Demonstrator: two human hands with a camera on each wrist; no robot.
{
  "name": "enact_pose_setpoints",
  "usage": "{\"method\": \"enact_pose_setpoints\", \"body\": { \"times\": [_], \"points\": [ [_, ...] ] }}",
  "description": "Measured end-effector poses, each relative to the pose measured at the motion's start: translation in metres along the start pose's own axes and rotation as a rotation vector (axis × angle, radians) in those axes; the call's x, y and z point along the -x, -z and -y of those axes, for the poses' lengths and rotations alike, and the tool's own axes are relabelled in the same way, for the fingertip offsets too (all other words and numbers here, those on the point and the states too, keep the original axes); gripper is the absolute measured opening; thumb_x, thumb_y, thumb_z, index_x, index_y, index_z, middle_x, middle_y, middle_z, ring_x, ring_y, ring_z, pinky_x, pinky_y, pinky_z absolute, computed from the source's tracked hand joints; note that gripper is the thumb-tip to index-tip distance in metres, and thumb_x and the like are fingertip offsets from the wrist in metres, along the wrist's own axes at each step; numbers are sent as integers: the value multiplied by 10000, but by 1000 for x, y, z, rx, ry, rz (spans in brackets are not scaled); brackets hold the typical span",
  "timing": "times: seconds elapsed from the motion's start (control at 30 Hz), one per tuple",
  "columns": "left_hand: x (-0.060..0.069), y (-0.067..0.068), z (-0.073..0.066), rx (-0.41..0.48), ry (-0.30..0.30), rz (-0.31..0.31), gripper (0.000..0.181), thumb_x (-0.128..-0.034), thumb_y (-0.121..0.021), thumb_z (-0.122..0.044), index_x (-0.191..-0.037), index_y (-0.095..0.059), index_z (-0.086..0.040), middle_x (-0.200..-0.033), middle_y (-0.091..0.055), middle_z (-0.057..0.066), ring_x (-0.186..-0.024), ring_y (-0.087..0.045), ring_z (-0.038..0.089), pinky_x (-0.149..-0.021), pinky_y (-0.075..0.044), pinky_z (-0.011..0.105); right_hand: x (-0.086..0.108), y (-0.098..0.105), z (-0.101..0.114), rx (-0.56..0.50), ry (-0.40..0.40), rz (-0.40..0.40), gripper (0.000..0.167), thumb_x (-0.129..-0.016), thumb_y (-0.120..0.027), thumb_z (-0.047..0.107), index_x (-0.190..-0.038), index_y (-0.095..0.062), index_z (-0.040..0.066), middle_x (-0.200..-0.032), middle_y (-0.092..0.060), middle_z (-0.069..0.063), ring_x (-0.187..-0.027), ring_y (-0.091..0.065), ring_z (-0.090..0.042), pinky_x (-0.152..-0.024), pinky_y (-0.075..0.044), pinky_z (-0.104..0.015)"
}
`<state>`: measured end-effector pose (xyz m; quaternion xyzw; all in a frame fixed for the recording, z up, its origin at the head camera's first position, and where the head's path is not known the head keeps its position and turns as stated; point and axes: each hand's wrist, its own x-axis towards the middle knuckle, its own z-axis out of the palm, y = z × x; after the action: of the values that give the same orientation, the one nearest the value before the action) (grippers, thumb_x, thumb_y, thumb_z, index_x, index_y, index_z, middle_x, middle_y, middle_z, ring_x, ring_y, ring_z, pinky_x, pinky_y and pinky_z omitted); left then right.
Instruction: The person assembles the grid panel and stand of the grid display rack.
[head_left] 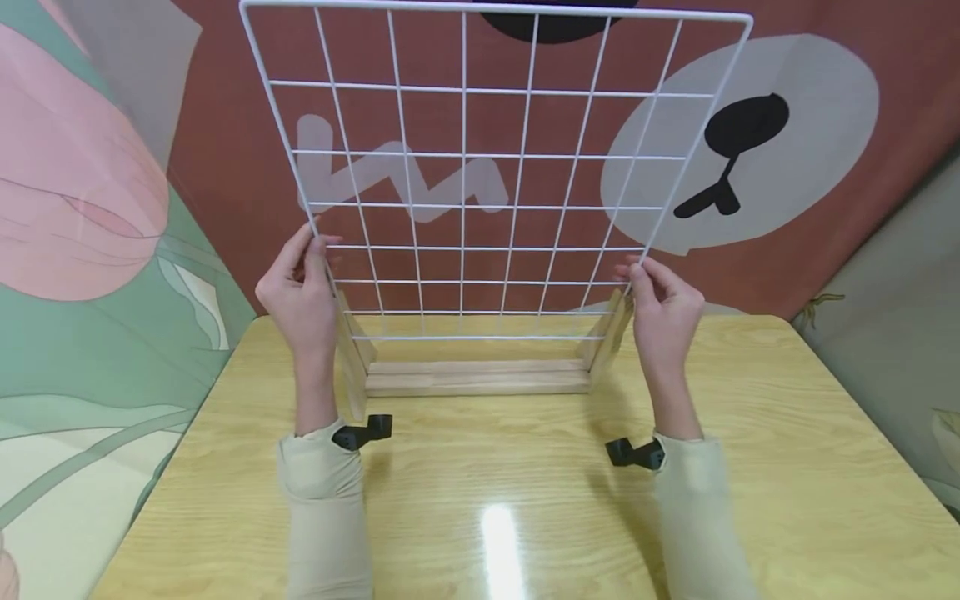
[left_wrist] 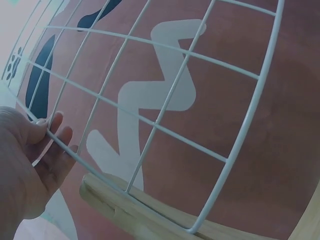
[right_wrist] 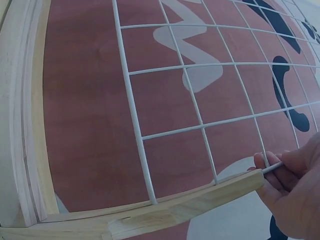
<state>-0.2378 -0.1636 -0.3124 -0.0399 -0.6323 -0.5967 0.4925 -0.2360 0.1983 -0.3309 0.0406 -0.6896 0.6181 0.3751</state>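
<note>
"Grid (head_left: 463, 156) position?"

"White wire, held up on edge, lower end between the side pieces of the wooden stand (head_left: 480, 382). Bottom wire sits above the base bar, apart from it."

"Slotted into the side pieces?"

"Can't tell."

"Left hand (head_left: 300, 287)?"

"Fingers curled in, thumb and fingers pinching the left side wire."

"Right hand (head_left: 666, 312)?"

"Same grip, right side wire, just by the top of that side piece."

"Rest?"

"Stand's on the table (head_left: 435, 475), reddish-brown printed cloth (head_left: 225, 125) behind."
</note>
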Motion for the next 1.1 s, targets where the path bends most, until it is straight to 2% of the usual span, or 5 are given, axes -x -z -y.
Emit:
{"method": "enact_pose_setpoints", "body": {
  "times": [0.2, 0.53, 0.87, 0.97, 1.1],
  "points": [
    [-1, 4, -2, 25, 50, 29, 179, -1022, -662, -78, -1103, -787, 21, -923, -779, 138, -730, -714, 184, -614, -524, 210, -2, 2, 1, -8, -7, 8, 253, -1036, -645, 112, -1102, -748, -108, -910, -785, -59, -813, -752, -119, -808, -587, -227],
    [0, 13, 2, -55, 105, 47, 254, -1039, -658, -173, -1005, -771, 52, -889, -778, 123, -689, -678, 84, -542, -447, 179, -1, -5, -3, -47, 1, -14, 199, -1016, -668, 73, -1079, -750, -98, -886, -778, -45, -784, -746, -119, -773, -593, -227],
    [6, 15, 1, -209, 37, 29, 279, -1052, -634, -174, -986, -779, 55, -888, -783, 133, -551, -536, 79, -510, -346, 182, -2, -2, -5, -47, 36, -33, 175, -974, -699, -1, -1053, -738, -152, -810, -740, 144, -741, -731, -104, -702, -573, -187],
    [8, 18, 3, -242, 35, 31, 271, -1052, -630, -158, -989, -779, 60, -889, -783, 130, -528, -517, 97, -501, -350, 170, -2, -1, -6, -36, 27, -19, 184, -976, -708, 22, -1057, -745, -139, -831, -744, 126, -741, -719, -58, -713, -575, -189],
    [11, 23, 4, -263, 51, 24, 257, -1050, -630, -146, -991, -779, 55, -898, -784, 133, -538, -515, 75, -513, -361, 169, -1, -3, -6, -34, 4, 10, 200, -977, -729, 80, -1056, -763, -101, -910, -780, -31, -762, -725, -68, -720, -577, -193]
  ]
}}
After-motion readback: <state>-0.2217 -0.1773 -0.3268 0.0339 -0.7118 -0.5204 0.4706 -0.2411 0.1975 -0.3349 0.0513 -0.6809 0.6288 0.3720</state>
